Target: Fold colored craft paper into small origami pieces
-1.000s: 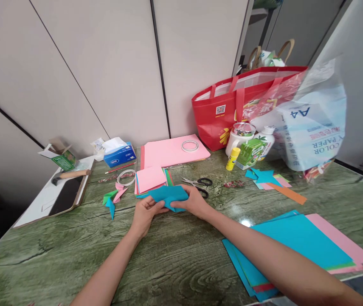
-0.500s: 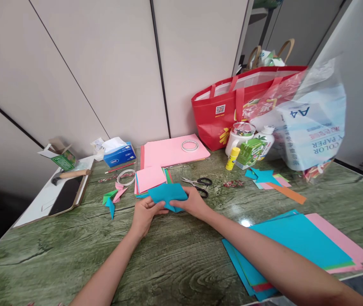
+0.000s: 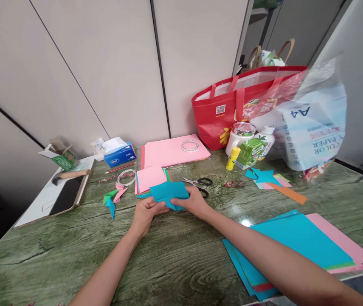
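Note:
A creased sheet of blue paper (image 3: 168, 191) is held up off the table between both hands. My left hand (image 3: 144, 216) pinches its lower left edge, with the thumb on the near side. My right hand (image 3: 196, 203) grips its right end, thumb pressed on the lower part. The fingers behind the sheet are hidden. Just beyond lies a stack of small square papers (image 3: 151, 177), pink on top. Black-handled scissors (image 3: 197, 182) lie behind my right hand. To the left of my left hand are folded paper pieces (image 3: 114, 197) in green, pink and blue.
Large coloured sheets (image 3: 296, 246) lie under my right forearm. A glue stick (image 3: 232, 159) stands by a green carton (image 3: 249, 152), before a red bag (image 3: 213, 123). A tape roll (image 3: 126, 177), a tissue box (image 3: 119, 155) and a hammer (image 3: 71, 174) are on the left.
Both hands have shifted very slightly to the right with the blue paper, which is tilted a little differently. The other things have not moved.

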A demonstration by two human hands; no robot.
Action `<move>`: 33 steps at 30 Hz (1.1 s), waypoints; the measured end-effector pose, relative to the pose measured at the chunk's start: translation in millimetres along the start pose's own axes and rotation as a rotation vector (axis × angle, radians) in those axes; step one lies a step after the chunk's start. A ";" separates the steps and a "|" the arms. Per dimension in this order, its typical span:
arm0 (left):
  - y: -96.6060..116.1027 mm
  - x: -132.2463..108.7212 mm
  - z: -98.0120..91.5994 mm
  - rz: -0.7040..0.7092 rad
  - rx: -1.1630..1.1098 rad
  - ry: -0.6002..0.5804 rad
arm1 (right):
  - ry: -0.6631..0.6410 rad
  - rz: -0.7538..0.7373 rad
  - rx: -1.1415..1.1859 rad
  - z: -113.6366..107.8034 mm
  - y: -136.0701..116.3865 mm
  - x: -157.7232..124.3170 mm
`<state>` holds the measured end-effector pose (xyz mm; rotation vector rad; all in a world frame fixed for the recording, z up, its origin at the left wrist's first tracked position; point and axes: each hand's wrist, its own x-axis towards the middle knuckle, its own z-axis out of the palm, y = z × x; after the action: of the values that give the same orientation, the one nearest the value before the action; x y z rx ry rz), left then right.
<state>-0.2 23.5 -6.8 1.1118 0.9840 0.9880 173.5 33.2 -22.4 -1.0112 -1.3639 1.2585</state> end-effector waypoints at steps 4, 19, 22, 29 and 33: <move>-0.4 -0.3 -0.5 0.001 0.008 0.000 | -0.003 0.015 0.000 -0.4 1.4 -0.2; 4.2 -0.8 -0.9 -0.021 -0.009 -0.037 | 0.036 0.039 0.006 0.6 3.4 1.3; 3.6 -0.5 -0.9 -0.016 -0.013 -0.034 | 0.043 0.043 0.005 0.2 3.9 1.4; 4.0 -1.1 -0.1 0.008 -0.026 -0.042 | 0.020 0.057 0.032 -0.7 2.2 0.5; 3.2 -0.9 0.6 -0.017 0.035 -0.004 | 0.016 0.070 0.053 -0.8 1.4 0.6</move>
<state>-0.3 23.0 -3.5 1.1318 1.0095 0.9574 174.2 34.1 -23.7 -1.0378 -1.2859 1.3288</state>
